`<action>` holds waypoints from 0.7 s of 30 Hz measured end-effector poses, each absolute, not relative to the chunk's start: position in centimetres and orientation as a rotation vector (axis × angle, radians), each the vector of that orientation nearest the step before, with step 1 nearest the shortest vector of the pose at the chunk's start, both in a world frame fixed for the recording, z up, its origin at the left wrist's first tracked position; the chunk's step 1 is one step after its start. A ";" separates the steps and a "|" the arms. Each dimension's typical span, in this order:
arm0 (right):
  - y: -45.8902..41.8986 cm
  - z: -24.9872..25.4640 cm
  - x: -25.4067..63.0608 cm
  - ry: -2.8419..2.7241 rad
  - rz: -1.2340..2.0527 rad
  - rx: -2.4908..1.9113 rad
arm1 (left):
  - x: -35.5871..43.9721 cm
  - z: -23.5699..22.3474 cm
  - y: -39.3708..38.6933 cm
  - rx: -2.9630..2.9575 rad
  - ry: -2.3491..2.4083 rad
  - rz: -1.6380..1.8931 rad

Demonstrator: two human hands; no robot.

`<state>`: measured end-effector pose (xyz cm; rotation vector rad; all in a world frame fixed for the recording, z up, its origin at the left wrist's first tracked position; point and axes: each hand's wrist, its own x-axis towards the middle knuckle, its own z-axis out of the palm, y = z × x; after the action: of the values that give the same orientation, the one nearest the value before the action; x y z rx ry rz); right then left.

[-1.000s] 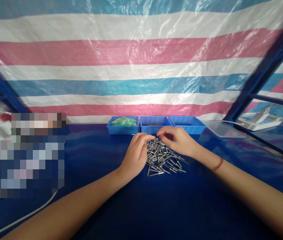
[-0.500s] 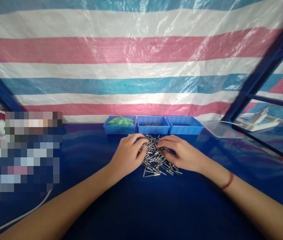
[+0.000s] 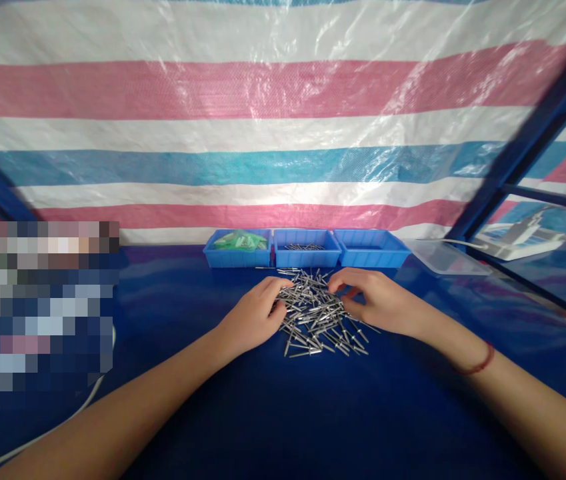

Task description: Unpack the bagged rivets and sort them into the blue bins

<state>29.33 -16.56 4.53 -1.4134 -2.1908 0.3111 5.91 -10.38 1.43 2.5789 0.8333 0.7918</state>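
A loose pile of silver blind rivets (image 3: pixel 315 313) lies on the blue table, the pieces pointing in many directions. My left hand (image 3: pixel 257 312) rests at the pile's left edge, thumb and forefinger apart; its other fingers are partly hidden. At the right edge, my right hand (image 3: pixel 375 301) has curved fingers and a gap between thumb and forefinger, touching or almost touching the outer rivets. Neither hand visibly holds a rivet. Just behind the pile stands a blue bin (image 3: pixel 307 259) with some rivets inside.
Left of that bin is a blue bin (image 3: pixel 237 259) holding a green plastic bag (image 3: pixel 241 241); another blue bin (image 3: pixel 373 258) stands right. A clear plastic lid (image 3: pixel 447 260) and white power strip (image 3: pixel 523 240) lie farther right. A white cable (image 3: pixel 27 445) crosses the left side, beside a blurred-out area.
My hands have moved slightly apart, the right one to the right, showing more of the pile. Some rivets are spread wider, with several visible near the bins. The view has shifted a little.
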 end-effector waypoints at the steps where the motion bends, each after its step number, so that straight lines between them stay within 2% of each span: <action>1: -16.6 4.7 29.5 -2.193 0.310 -1.428 | 5.9 1.4 -10.3 2.570 0.836 0.798; 13: -16.2 4.0 29.6 -2.210 0.247 -1.662 | 6.0 1.0 -10.0 2.542 0.866 0.812; 21: -15.8 3.6 29.1 -2.091 0.317 -1.714 | 6.1 1.2 -10.2 2.555 0.845 0.770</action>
<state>29.15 -15.84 3.58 -1.7140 -2.0907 0.3170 6.06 -10.21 1.15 2.5550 0.8448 0.7701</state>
